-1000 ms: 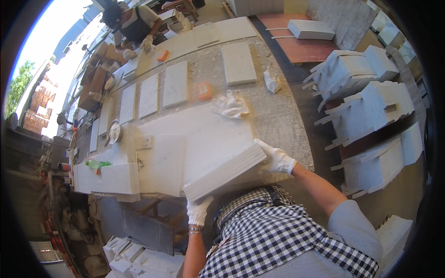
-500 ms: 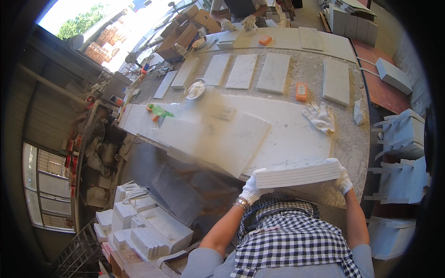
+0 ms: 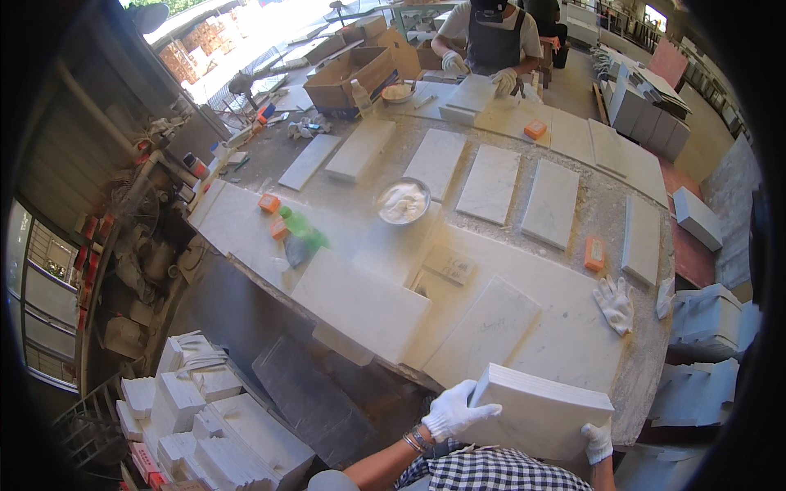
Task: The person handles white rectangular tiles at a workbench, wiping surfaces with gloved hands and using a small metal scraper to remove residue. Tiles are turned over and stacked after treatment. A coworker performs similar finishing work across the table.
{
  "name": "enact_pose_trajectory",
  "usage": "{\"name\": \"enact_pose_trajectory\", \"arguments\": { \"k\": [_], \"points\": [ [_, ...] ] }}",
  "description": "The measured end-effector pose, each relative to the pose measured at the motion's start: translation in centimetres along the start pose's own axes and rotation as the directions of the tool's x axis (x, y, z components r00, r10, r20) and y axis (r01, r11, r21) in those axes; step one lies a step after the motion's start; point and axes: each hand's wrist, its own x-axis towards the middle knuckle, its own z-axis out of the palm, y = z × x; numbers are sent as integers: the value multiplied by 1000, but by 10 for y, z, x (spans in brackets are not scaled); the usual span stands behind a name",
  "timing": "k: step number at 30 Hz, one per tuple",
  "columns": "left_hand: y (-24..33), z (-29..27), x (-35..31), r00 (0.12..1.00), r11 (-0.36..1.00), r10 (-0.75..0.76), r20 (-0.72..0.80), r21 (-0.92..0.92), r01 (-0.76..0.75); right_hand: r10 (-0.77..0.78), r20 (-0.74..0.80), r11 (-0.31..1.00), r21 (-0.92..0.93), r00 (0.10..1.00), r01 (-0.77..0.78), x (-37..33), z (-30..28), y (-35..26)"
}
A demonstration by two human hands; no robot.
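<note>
A stack of white marble tiles [image 3: 547, 416] is held at its two ends, near the table's front edge, with its broad face tilted toward me. My left hand [image 3: 457, 412], in a white knitted glove, grips the left end, its thumb across the face and its fingers behind. My right hand [image 3: 598, 440], gloved too, clasps the lower right corner; some of its fingers are hidden. Beyond the stack, a loose marble tile [image 3: 483, 327] lies flat on a larger white slab [image 3: 565, 348]. An empty white glove [image 3: 614, 304] rests on the table to the right.
Across the table, a co-worker's gloved hands [image 3: 504, 80] touch white tiles. Separate tiles [image 3: 489, 184] lie in a row, with a bowl of white paste [image 3: 403, 201], a green bottle [image 3: 301, 227] and orange boxes [image 3: 594, 254] nearby. Stacked stone pieces [image 3: 217, 434] stand at lower left.
The stack has tipped, so its broad face now shows where its layered edges showed before. Both hands still hold it. The view has shifted, showing more of the co-worker.
</note>
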Motion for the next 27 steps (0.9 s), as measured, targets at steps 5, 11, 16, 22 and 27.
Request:
{"name": "enact_pose_trajectory", "arguments": {
  "k": [5, 11, 16, 22, 27],
  "points": [
    [-17, -127, 0, 961, 993, 113, -251, 56, -102, 208, 60, 976, 49, 976, -211, 23, 131, -31],
    [-66, -281, 10, 892, 935, 267, -364, 323, -148, 314, 200, 937, 92, 928, -337, 77, 291, -61],
    [-115, -366, 45, 750, 773, 592, -296, 471, -424, 360, 256, 926, 21, 897, -378, 114, 370, -76],
    [-117, -382, 55, 876, 733, 418, -242, 659, -168, 420, 229, 903, -16, 878, -428, 121, 394, -79],
    [-84, -381, 45, 913, 774, 241, -329, 633, 24, 406, 218, 907, 18, 887, -420, 120, 387, -64]
  ]
}}
